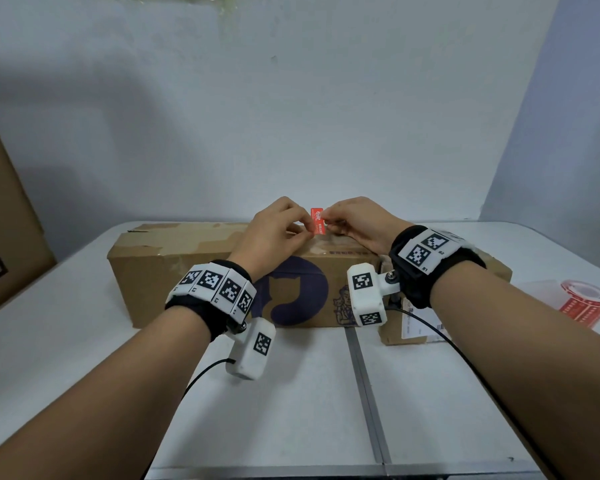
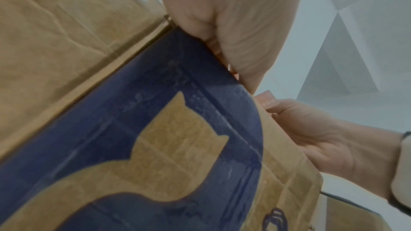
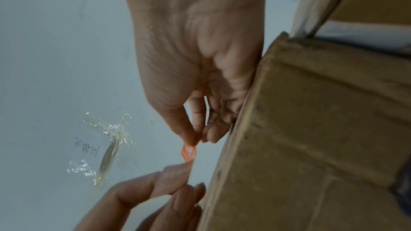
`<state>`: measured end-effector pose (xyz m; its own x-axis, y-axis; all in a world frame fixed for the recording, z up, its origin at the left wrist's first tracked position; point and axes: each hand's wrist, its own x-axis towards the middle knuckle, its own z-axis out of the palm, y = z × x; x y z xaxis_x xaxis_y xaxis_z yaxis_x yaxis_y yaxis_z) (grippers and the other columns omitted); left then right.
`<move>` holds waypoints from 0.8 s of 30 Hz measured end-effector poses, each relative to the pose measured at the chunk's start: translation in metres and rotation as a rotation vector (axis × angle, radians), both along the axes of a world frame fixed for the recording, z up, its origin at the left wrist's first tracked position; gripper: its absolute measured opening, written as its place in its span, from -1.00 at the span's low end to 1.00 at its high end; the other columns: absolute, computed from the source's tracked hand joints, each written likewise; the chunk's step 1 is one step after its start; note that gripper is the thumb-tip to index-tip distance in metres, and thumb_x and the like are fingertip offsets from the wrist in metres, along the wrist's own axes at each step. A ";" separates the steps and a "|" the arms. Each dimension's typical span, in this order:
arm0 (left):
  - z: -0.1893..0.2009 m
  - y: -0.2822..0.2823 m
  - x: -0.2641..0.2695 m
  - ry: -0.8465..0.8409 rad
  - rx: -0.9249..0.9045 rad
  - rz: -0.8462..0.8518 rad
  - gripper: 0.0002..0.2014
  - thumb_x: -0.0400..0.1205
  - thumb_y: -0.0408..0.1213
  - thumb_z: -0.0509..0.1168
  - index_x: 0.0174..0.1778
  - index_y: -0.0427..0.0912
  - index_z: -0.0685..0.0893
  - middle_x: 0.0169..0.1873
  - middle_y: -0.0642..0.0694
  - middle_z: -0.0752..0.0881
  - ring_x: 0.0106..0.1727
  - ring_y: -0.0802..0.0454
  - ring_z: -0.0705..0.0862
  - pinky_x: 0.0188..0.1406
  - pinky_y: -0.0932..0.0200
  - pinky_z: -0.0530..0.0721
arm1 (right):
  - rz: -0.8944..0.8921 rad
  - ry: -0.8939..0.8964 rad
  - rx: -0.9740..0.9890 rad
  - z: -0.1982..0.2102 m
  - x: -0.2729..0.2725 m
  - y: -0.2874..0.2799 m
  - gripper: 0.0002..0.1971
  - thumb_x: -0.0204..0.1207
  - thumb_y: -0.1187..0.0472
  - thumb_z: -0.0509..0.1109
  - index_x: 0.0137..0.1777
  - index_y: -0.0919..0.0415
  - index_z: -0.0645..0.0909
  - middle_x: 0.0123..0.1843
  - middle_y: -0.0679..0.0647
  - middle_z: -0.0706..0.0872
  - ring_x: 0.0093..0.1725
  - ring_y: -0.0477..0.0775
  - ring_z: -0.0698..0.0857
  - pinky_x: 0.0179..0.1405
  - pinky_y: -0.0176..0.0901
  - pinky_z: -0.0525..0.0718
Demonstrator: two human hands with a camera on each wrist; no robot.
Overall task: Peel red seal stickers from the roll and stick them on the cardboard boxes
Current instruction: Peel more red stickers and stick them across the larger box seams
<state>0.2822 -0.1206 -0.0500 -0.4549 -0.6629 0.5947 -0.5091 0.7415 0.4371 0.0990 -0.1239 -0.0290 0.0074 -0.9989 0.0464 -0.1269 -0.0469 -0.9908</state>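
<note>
A small red seal sticker (image 1: 318,220) is held upright just above the top of a long cardboard box (image 1: 174,268) with a dark blue cat logo. My left hand (image 1: 284,230) pinches its lower left edge; my right hand (image 1: 347,220) pinches its right edge between thumb and forefinger. In the right wrist view the sticker (image 3: 189,152) hangs between both hands' fingertips beside the box (image 3: 311,129). The left wrist view shows the cardboard box (image 2: 155,147) with its logo close up, the sticker hidden. The red sticker roll (image 1: 584,301) lies on the table at the right.
A white table (image 1: 291,393) with a metal seam down its middle carries the box. A second, smaller box (image 1: 413,330) with a shipping label sits behind my right wrist. A large carton (image 1: 4,216) stands at the far left. A white wall is close behind.
</note>
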 end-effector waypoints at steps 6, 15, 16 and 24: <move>-0.001 0.001 0.001 -0.077 -0.040 0.058 -0.93 0.54 -0.24 0.44 -0.10 -0.09 0.80 -0.13 0.05 0.62 -0.15 0.19 0.61 -0.19 0.62 0.44 | -0.086 0.242 -0.049 -0.004 0.004 0.001 -0.92 0.45 0.30 0.46 -0.25 0.28 0.68 -0.39 0.10 0.63 -0.36 -0.03 0.57 -0.18 -0.16 0.63; -0.003 -0.003 0.004 -0.161 -0.074 0.018 -0.88 0.57 -0.27 0.39 -0.02 -0.10 0.78 -0.10 0.08 0.59 -0.12 0.10 0.59 -0.11 0.30 0.48 | -0.156 0.499 -0.153 -0.008 0.008 0.005 -0.84 0.38 0.24 0.49 -0.41 0.06 0.66 -0.33 -0.07 0.70 -0.23 -0.12 0.63 -0.22 -0.32 0.55; -0.002 -0.003 0.004 -0.169 -0.074 0.014 -0.88 0.57 -0.28 0.38 -0.02 -0.12 0.78 -0.09 0.07 0.59 -0.12 0.11 0.58 -0.12 0.34 0.45 | -0.161 0.525 -0.161 -0.008 0.008 0.006 -0.83 0.39 0.24 0.49 -0.40 0.06 0.65 -0.34 -0.09 0.70 -0.23 -0.14 0.62 -0.24 -0.36 0.54; 0.002 -0.004 0.005 -0.214 -0.049 -0.022 -0.86 0.59 -0.30 0.36 0.03 -0.16 0.78 -0.02 -0.06 0.66 -0.07 0.11 0.59 -0.09 0.35 0.47 | -0.148 0.653 -0.193 -0.009 0.010 0.006 -0.87 0.41 0.18 0.52 -0.17 0.26 0.75 -0.31 -0.10 0.68 -0.20 -0.13 0.61 -0.25 -0.41 0.53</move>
<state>0.2872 -0.1244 -0.0481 -0.5883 -0.6238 0.5146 -0.5695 0.7714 0.2840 0.1091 -0.1184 -0.0384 -0.0414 -0.9658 0.2559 -0.7124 -0.1511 -0.6854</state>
